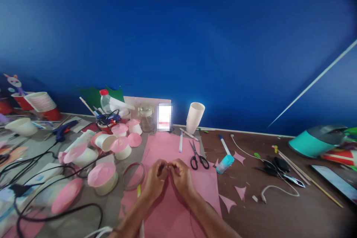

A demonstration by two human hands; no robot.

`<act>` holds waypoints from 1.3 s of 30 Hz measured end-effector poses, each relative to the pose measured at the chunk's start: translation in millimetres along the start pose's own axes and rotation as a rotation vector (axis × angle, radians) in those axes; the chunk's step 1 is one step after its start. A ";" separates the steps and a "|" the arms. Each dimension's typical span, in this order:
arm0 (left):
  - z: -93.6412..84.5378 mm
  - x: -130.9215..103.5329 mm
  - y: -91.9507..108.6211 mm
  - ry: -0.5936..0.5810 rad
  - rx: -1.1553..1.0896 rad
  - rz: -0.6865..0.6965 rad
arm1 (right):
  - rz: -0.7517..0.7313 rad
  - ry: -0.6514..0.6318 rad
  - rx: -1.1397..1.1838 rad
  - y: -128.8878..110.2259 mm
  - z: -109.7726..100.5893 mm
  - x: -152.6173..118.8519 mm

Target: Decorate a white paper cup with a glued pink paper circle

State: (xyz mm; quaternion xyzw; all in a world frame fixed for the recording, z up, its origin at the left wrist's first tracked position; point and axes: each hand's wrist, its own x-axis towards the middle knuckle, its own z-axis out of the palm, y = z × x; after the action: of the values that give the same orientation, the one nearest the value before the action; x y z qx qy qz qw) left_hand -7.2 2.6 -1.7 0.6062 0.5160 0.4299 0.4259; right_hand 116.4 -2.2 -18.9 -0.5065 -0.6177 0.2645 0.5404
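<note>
My left hand (pixel 156 179) and my right hand (pixel 180 175) meet over a sheet of pink paper (pixel 205 189), both with fingers curled and pinched together. Whatever lies between the fingertips is hidden or too small to name. To the right of my right hand, black-handled scissors (pixel 197 158) rest on the paper with their blades pointing away. A white marker (pixel 180 141) lies beyond the hands. Left of my left hand is a round ring-shaped object (pixel 134 176), perhaps a tape roll or hoop, lying flat.
Paper cups with pink tops (pixel 102 178) crowd the left, among black cables (pixel 55 212). A white cup stack (pixel 195 117) stands near the blue partition (pixel 178 44). On the right are a glue stick (pixel 225 164), pink scraps (pixel 227 203), a white cable (pixel 279 189) and a phone (pixel 336 184).
</note>
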 end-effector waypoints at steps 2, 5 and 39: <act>0.3 -0.8 -0.5 0.010 0.015 0.008 | 0.033 -0.009 0.007 -0.1 0.7 -0.4; 0.2 -0.9 -0.1 0.034 0.029 0.019 | 0.135 -0.033 0.070 -1.3 1.7 -0.7; -1.4 2.2 -5.2 0.061 0.045 -0.014 | 0.021 0.058 0.116 -1.5 2.7 -2.1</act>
State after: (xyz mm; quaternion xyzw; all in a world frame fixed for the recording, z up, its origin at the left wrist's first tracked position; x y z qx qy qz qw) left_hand -9.7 5.4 -6.2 0.5987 0.5427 0.4332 0.3993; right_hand 113.1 -4.0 -19.2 -0.4881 -0.5800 0.2909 0.5837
